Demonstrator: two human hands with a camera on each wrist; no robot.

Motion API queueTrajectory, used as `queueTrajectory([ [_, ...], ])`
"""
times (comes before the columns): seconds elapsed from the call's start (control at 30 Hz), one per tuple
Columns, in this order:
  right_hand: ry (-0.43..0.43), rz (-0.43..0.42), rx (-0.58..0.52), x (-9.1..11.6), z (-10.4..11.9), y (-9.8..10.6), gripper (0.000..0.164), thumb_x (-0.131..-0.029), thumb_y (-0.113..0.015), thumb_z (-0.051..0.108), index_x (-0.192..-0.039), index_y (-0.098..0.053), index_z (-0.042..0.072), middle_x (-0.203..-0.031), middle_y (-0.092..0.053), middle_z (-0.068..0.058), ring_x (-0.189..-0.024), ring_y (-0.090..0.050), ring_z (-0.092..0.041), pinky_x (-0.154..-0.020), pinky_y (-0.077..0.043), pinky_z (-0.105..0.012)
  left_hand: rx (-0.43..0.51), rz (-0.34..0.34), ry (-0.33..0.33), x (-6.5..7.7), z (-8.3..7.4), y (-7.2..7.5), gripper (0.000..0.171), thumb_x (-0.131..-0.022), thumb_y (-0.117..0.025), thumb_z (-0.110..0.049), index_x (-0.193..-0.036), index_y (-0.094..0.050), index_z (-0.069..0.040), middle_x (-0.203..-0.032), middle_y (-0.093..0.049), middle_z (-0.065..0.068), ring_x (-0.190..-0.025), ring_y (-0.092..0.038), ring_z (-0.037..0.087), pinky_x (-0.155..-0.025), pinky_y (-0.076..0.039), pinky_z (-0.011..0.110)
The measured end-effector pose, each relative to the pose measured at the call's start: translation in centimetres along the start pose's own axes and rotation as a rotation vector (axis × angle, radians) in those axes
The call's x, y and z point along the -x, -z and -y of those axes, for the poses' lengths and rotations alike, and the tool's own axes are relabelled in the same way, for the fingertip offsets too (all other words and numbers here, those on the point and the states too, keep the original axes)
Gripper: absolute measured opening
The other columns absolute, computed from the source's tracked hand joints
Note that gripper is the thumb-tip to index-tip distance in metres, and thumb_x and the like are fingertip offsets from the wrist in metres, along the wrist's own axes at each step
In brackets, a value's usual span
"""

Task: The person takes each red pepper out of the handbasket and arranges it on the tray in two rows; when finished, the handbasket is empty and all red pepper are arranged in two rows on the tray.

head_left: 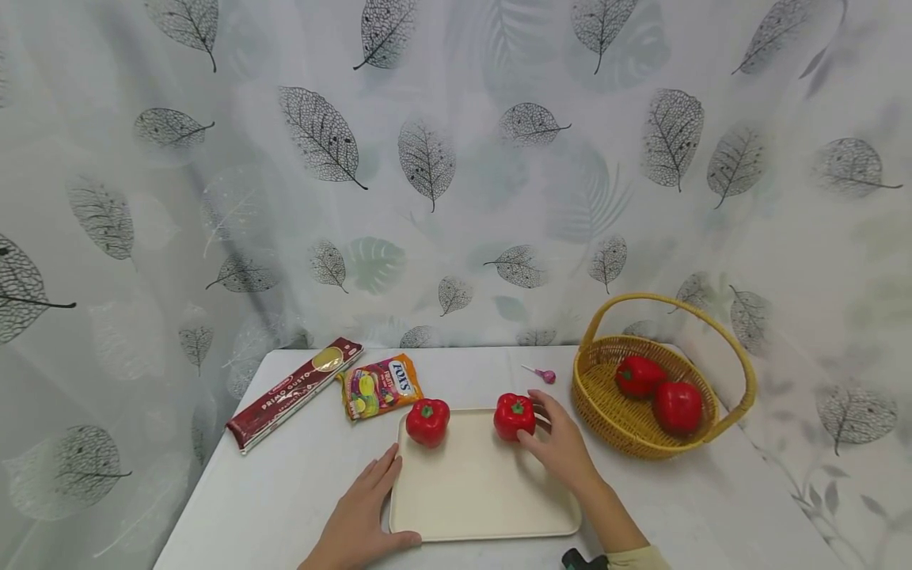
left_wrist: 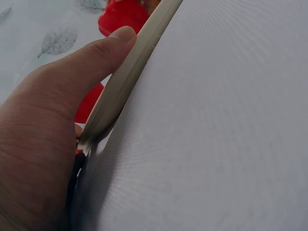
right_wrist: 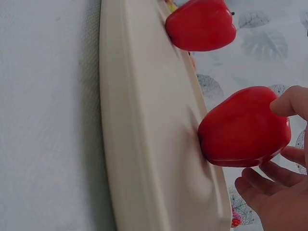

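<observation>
Head: your left hand (head_left: 362, 511) is lying spread at the tray's (head_left: 484, 495) near-left corner, fingers straight along the side. Your right hand (head_left: 563, 447) is loosely pinching the right red pepper (head_left: 513, 423), which is sitting on the tray's far right part; the left red pepper (head_left: 427, 423) is sitting far left. Left wrist: your thumb is touching the tray rim. Right wrist: your thumb is resting on the right red pepper, fingers parted around it.

Four peppers (head_left: 514, 417), one tray (head_left: 484, 499), one basket (head_left: 606, 423)
</observation>
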State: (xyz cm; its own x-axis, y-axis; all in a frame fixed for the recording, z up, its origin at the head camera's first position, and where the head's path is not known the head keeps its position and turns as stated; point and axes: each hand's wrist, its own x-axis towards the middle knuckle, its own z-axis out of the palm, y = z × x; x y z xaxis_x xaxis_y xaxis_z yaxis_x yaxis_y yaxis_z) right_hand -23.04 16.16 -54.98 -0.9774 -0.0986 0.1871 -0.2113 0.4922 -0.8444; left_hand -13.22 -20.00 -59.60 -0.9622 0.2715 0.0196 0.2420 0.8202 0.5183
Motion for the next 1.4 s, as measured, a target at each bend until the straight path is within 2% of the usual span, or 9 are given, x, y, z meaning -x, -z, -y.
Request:
queueTrajectory([
  [0.4,0.064,-0.022,-0.009,0.4,0.9,1.4,0.074,-0.093,-0.086,0.009,-0.157,-0.051,0.011,-0.152,-0.059,-0.017,-0.141,-0.057,-0.038,-0.112,-0.050,-0.052,-0.019,-0.022,-0.017,0.1,0.2,0.0,0.131,-0.072,-0.066,-0.098,-0.165,-0.046,-0.008,-0.177,-0.030,0.005,-0.157,-0.037,0.038,-0.117,-0.043,0.063],
  [0.7,0.189,-0.083,0.004,0.5,1.8,4.0,0.070,-0.092,-0.084,-0.002,-0.154,-0.053,0.003,-0.148,-0.062,-0.018,-0.139,-0.059,-0.038,-0.111,-0.049,-0.047,0.002,0.001,0.005,0.2,0.0,-0.1,0.131,-0.072,-0.066,-0.096,-0.166,-0.044,-0.008,-0.178,-0.029,0.006,-0.157,-0.035,0.038,-0.117,-0.042,0.066],
  [1.03,0.228,-0.180,0.078,0.1,2.7,7.8,0.064,-0.093,-0.082,-0.003,-0.150,-0.054,-0.002,-0.143,-0.062,-0.023,-0.135,-0.060,-0.041,-0.110,-0.046,-0.030,-0.002,-0.028,-0.016,0.2,0.2,-0.1,0.130,-0.072,-0.067,-0.097,-0.166,-0.046,-0.009,-0.178,-0.029,0.004,-0.157,-0.036,0.037,-0.117,-0.043,0.064],
  [1.23,0.189,-0.245,0.181,0.1,2.5,10.6,0.062,-0.094,-0.082,0.003,-0.150,-0.055,0.001,-0.144,-0.063,-0.021,-0.134,-0.061,-0.040,-0.107,-0.039,-0.007,-0.002,-0.032,-0.022,0.2,0.2,-0.3,0.131,-0.072,-0.066,-0.097,-0.166,-0.045,-0.009,-0.178,-0.029,0.004,-0.157,-0.036,0.036,-0.118,-0.043,0.063],
  [1.4,0.169,-0.257,0.205,-0.1,2.2,12.7,0.062,-0.098,-0.080,0.006,-0.153,-0.053,0.000,-0.146,-0.061,-0.022,-0.135,-0.060,-0.041,-0.105,-0.038,-0.005,-0.001,-0.037,-0.019,0.3,0.1,-0.2,0.130,-0.072,-0.067,-0.096,-0.166,-0.046,-0.009,-0.177,-0.030,0.003,-0.157,-0.037,0.037,-0.117,-0.044,0.064],
])
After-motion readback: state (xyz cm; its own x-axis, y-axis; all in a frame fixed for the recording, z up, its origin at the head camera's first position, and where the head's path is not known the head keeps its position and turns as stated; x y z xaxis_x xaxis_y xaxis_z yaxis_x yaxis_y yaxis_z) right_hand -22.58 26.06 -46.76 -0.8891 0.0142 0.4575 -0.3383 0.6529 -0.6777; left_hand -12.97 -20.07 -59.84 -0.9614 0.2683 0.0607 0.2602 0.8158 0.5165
